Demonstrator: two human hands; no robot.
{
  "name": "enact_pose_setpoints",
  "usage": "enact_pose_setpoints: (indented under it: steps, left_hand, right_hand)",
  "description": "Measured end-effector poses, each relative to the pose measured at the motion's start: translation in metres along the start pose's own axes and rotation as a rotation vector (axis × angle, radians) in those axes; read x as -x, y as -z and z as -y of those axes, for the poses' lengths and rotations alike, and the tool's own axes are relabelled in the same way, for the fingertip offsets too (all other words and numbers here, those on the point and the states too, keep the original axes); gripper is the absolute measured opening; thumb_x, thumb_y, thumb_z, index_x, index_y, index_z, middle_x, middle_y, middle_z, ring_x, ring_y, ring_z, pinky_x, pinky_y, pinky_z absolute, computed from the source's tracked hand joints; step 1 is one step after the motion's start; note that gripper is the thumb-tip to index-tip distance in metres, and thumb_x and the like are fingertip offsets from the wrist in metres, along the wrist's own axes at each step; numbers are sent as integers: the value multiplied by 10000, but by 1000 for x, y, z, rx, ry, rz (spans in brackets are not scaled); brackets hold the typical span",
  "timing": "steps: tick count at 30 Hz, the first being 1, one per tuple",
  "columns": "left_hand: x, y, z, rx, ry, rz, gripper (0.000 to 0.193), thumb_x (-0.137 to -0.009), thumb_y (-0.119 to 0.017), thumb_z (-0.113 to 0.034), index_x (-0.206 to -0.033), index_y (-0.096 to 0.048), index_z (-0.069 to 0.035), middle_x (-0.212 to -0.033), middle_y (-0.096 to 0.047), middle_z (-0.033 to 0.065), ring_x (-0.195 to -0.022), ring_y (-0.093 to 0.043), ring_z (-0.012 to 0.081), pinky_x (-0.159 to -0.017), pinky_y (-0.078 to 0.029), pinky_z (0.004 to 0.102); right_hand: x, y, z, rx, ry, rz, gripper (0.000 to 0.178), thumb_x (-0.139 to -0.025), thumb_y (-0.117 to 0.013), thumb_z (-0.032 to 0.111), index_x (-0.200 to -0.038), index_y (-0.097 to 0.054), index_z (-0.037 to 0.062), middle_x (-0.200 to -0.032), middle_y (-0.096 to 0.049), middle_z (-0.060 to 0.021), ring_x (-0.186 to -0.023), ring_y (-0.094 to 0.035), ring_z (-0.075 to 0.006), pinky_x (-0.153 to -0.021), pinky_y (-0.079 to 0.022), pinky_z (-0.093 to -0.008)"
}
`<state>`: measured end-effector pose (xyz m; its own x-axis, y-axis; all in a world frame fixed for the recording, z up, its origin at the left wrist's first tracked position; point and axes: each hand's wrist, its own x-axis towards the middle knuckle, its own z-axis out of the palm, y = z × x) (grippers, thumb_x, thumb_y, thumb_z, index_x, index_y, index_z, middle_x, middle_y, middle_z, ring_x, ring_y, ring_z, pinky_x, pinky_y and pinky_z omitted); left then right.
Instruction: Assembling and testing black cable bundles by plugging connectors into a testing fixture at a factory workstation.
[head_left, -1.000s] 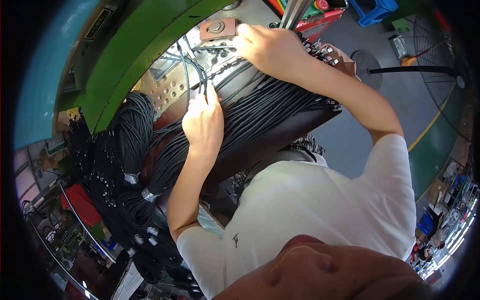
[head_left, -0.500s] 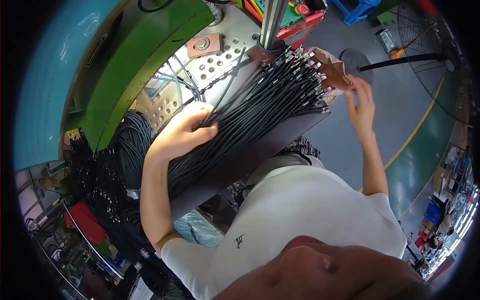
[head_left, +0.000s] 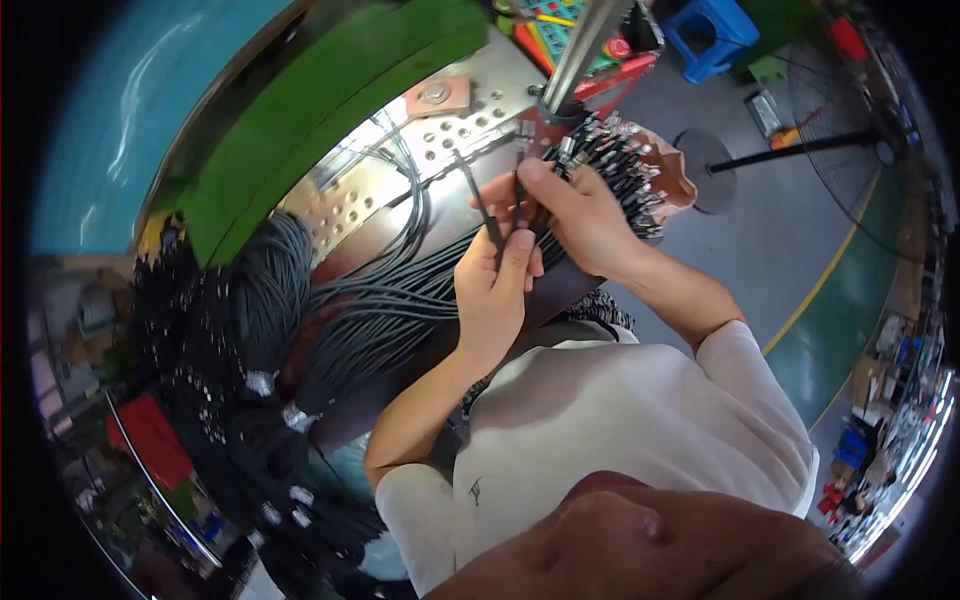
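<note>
My left hand [head_left: 492,298] is closed around black cables just above the pile, and one cable end [head_left: 472,185] sticks up past its thumb. Right beside it, my right hand [head_left: 590,222] pinches a black cable that has a metal connector [head_left: 525,135] at its tip. The fingers of both hands nearly meet, so how many cables they hold is hidden. Below them lies a thick pile of black cables [head_left: 390,295] stretched across a dark surface. Metal connector ends [head_left: 625,165] of the pile bunch up behind my right hand, by a crumpled brown paper bag [head_left: 677,185].
A green machine frame [head_left: 330,110] arches over a perforated metal plate [head_left: 345,215] at the far left. A metal post [head_left: 585,55] rises behind the connectors. Coiled cables [head_left: 270,290] hang at left. A standing fan [head_left: 800,155] and blue stool [head_left: 712,35] are at right.
My left hand has moved right, from the middle of the pile toward the connector ends. My right hand has come left from the paper bag and now grips a cable beside it.
</note>
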<state>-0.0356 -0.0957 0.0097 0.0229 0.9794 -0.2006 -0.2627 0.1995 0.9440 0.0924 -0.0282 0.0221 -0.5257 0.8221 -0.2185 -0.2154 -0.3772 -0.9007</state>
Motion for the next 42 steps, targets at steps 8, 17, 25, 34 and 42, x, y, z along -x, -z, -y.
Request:
enact_pose_setpoints:
  steps: [8,17,25,34,42]
  left_hand:
    - [31,37,29,316,-29,-245,277,-960,-546,-277,-1063,-581,-23,-675,-496,-33,-547,-408,29,-476,-300,169]
    - [33,42,41,396,-95,-274,257,-972,-519,-289,-1034,-561,-44,-648,-479,-34,-524,-391,26,-457,-291,168]
    - [33,40,30,437,54,-267,286,-991,-475,-287,-1000,-579,-20,-597,-454,-22,-491,-365,41,-449,-297,185]
    - [32,41,28,499,111,-292,262,-993,-468,-256,-1043,-555,-14,-657,-488,-14,-520,-391,38,-470,-332,177]
    - [41,53,20,-202,-282,-404,308,-1006,-423,-220,-1036,-561,54,-904,-644,130,-750,-603,148,-689,-503,269]
  right_hand:
    - [-42,-16,-23,236,55,397,556,-960,-489,431,-1239,-538,-47,-1139,-628,-110,-994,-590,-137,-868,-456,-268]
    - [-42,-25,-32,496,-83,440,348,-947,-502,293,-951,-677,-7,-719,-651,-68,-659,-577,-103,-604,-471,-279]
    - [-116,34,-43,1354,709,244,241,-802,-664,150,-984,-578,17,-954,-578,-127,-954,-544,-309,-857,-447,-373]
    - [-78,25,-30,1505,995,231,173,-759,-694,103,-902,-617,44,-884,-594,-71,-826,-584,-249,-740,-495,-346]
    - [-77,14,-38,1409,881,213,219,-732,-673,10,-942,-611,22,-920,-634,-101,-818,-624,-254,-711,-523,-327]
